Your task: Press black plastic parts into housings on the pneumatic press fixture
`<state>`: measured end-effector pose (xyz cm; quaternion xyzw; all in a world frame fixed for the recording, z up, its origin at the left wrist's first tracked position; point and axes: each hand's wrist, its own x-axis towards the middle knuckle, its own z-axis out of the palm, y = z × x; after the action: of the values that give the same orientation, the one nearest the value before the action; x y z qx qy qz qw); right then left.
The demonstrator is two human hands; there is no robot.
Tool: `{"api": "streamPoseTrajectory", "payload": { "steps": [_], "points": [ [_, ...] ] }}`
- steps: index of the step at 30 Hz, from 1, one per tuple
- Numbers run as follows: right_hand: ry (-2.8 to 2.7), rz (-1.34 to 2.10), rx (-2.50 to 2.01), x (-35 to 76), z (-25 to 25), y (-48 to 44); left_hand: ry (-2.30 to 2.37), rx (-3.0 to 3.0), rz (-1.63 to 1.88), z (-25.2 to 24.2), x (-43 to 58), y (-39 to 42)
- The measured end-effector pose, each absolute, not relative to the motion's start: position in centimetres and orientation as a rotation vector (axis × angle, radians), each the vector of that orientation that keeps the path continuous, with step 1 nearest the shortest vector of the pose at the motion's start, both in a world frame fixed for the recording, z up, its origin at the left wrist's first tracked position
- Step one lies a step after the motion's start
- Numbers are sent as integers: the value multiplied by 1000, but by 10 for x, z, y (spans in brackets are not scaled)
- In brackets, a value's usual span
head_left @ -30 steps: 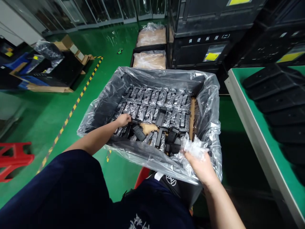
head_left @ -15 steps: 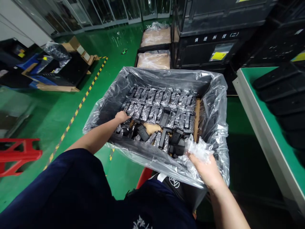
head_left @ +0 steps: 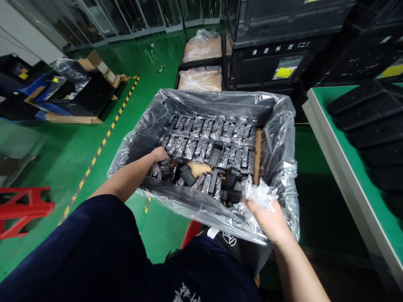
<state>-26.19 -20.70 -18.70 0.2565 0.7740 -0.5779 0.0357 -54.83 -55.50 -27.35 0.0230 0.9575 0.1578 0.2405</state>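
In front of me stands a large dark crate lined with a clear plastic bag [head_left: 201, 205]. Inside lie rows of bagged black plastic parts [head_left: 201, 147]. Several bare black parts, among them a tray-shaped one [head_left: 215, 155], lie loose over and in front of the rows. My left hand [head_left: 160, 154] reaches down to the parts at the crate's left side. Its fingers look curled, and their tips are hidden, so what they hold is unclear. At the near right corner my right hand [head_left: 270, 218] is closed around crumpled clear plastic wrap [head_left: 260, 195].
Stacked black crates [head_left: 267, 69] rise behind on the right. A green-topped bench [head_left: 349, 138] with black bins [head_left: 371, 130] runs along the right. On the left are a red frame [head_left: 25, 209], floor tape [head_left: 103, 140] and an open black box [head_left: 91, 98].
The view has shifted slightly. My left hand looks a little lower among the parts at the left. My right hand keeps the crumpled plastic wrap at the same corner.
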Motion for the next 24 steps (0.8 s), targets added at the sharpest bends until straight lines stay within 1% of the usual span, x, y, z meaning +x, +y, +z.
{"api": "streamPoseTrajectory", "payload": {
  "steps": [3, 7, 12, 17, 20, 22, 24],
  "points": [
    [2367, -1754, 792, -262, -191, -207, 2627, -1, 354, -259, -539, -558],
    [2411, -1745, 751, -263, -195, -208, 2783, -45, 311, -238, -527, -560],
    [2462, -1762, 741, -263, -193, -208, 2889, 92, 386, -222, -510, -537],
    [2528, -1768, 745, -263, -197, -204, 2847, 358, 568, -194, -486, -510],
    [2568, -1784, 569, -268, -195, -210, 2793, 516, 698, -169, -461, -487],
    [2526, -1808, 412, -273, -190, -220, 2647, 759, 863, -153, -436, -464],
    [2415, -1870, 248, -277, -183, -233, 2379, 1103, 1041, -142, -408, -435]
  ]
}}
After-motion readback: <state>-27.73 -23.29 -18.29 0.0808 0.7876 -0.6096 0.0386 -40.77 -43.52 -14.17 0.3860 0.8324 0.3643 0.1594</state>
